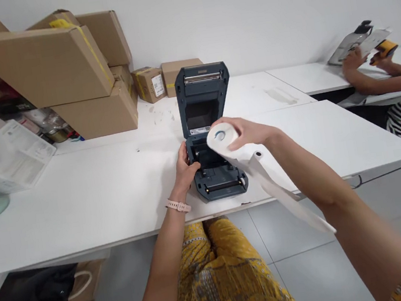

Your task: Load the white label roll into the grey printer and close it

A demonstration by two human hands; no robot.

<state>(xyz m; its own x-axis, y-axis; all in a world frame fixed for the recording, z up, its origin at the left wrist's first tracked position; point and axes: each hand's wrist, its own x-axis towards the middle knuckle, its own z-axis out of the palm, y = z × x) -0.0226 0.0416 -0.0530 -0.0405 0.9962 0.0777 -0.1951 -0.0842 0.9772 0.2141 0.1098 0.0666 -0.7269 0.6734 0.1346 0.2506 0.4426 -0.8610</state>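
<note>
A dark grey label printer (pixel 222 192) stands on the white table with its lid (pixel 204 94) raised, so its inner rollers show. My left hand (pixel 185 170) grips the left side of the printer body, the thumb over its rim. Above the right part of the open printer, my right hand (pixel 246 131) is closed around a roll of white labels (pixel 218 143). From this roll a loose strip (pixel 287 200) trails down to the right past the table's front edge. Under the strip, a small white tube-like roll (pixel 257 156) lies right of the printer.
Cardboard boxes (pixel 48 67) are stacked at the back left, with two smaller boxes (pixel 149 84) behind the printer. A white carton (pixel 13 156) sits far left. At right, another person's hands (pixel 354 58) hold items at the adjoining table (pixel 298 78).
</note>
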